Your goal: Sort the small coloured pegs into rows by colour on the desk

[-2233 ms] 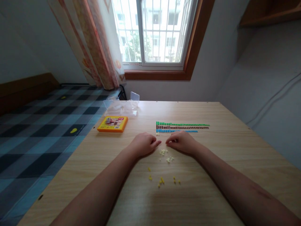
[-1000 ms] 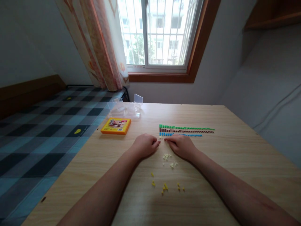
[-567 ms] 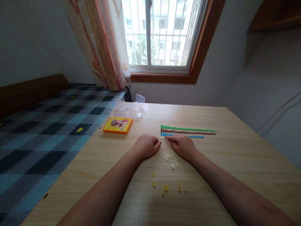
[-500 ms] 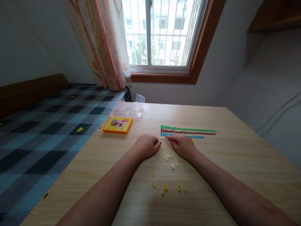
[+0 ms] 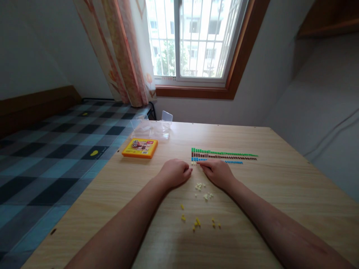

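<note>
Green row (image 5: 224, 153), brown row (image 5: 224, 157) and blue row (image 5: 235, 162) of tiny bricks laid out; cream row (image 5: 193, 163), just near of blue, only begun at left. Loose cream bricks (image 5: 199, 186) and, nearer, yellow bricks (image 5: 198, 222) remain unaligned. Left hand (image 5: 175, 173) loosely curled; right hand (image 5: 217, 172) at cream row, index finger extended, any pinch in either indiscernible.

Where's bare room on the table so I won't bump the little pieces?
Bare table lies between the right arm and the table's right edge, and between the green row and the far edge. Between the left arm and right arm it's crowded with scattered pale pieces and yellow pieces.
</note>
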`<state>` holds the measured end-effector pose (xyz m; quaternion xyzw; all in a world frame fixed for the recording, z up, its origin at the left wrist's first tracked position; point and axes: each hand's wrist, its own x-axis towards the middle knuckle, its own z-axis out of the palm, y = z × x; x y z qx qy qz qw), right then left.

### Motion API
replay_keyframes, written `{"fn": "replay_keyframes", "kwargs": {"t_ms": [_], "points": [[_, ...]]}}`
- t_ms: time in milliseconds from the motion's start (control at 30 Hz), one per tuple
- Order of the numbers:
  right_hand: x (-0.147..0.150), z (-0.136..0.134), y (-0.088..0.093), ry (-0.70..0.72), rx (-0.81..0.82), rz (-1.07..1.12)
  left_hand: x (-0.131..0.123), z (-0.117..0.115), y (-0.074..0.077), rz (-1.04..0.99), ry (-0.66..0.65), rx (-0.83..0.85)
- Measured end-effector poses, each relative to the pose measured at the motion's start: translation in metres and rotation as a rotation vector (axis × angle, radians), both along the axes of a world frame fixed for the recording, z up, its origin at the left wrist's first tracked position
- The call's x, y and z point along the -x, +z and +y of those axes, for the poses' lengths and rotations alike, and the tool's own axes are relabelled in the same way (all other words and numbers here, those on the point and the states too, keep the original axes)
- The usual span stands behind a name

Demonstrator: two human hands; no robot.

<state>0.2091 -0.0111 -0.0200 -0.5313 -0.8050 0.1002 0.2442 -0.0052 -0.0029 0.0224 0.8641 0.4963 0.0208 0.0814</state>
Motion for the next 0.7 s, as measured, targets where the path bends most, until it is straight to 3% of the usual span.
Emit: {"fn": "replay_keyframes", "kwargs": {"t_ms": [433,700], "points": [[0.0017,-0.0012,0.0006,-0.003,-0.018,-0.061,0.0000,-0.0008,0.0011,0.016,-0.016,0.006],[-0.0005,0.0007,-0.0035,-0.009,-0.030,0.067,0.0007,-0.0009,0.0001,0.037,-0.037,-0.014]]}}
